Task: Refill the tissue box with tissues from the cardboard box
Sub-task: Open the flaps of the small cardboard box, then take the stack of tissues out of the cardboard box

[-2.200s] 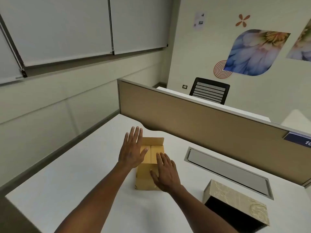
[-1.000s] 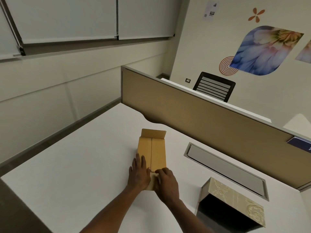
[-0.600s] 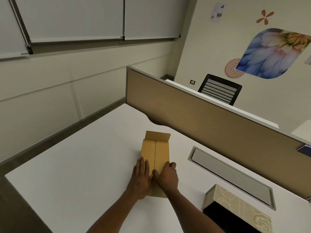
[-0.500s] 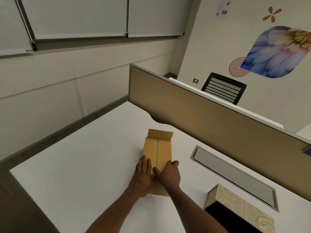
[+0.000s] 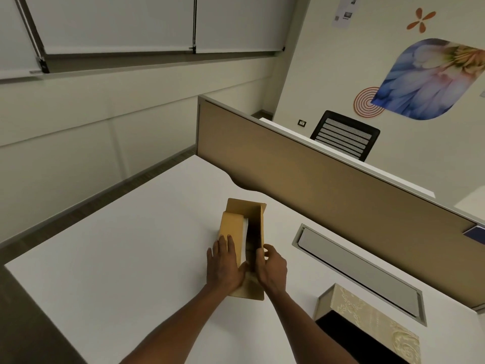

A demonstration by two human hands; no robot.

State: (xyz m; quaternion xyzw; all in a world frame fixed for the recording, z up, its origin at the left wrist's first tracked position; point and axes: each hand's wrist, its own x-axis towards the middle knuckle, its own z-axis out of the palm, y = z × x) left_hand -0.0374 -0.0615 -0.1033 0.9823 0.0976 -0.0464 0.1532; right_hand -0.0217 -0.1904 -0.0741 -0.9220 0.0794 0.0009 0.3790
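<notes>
A narrow brown cardboard box (image 5: 232, 227) lies on the white desk (image 5: 118, 258) in front of me. Its right top flap (image 5: 259, 232) stands raised, and a white edge of tissues (image 5: 245, 237) shows in the gap. My left hand (image 5: 224, 261) lies flat on the left flap, holding it down. My right hand (image 5: 271, 266) pinches the near end of the raised right flap. The tissue box (image 5: 367, 324), cream with an embossed pattern, lies at the lower right with its dark open underside facing me.
A grey cable hatch (image 5: 359, 271) is set into the desk to the right of the cardboard box. A tan partition (image 5: 328, 185) runs along the desk's far edge, with a black chair (image 5: 345, 135) behind it. The desk's left edge drops to the floor.
Both hands slid from the middle of the box to its near end. The right flap, flat a moment ago, now stands lifted by my right hand, showing tissues inside.
</notes>
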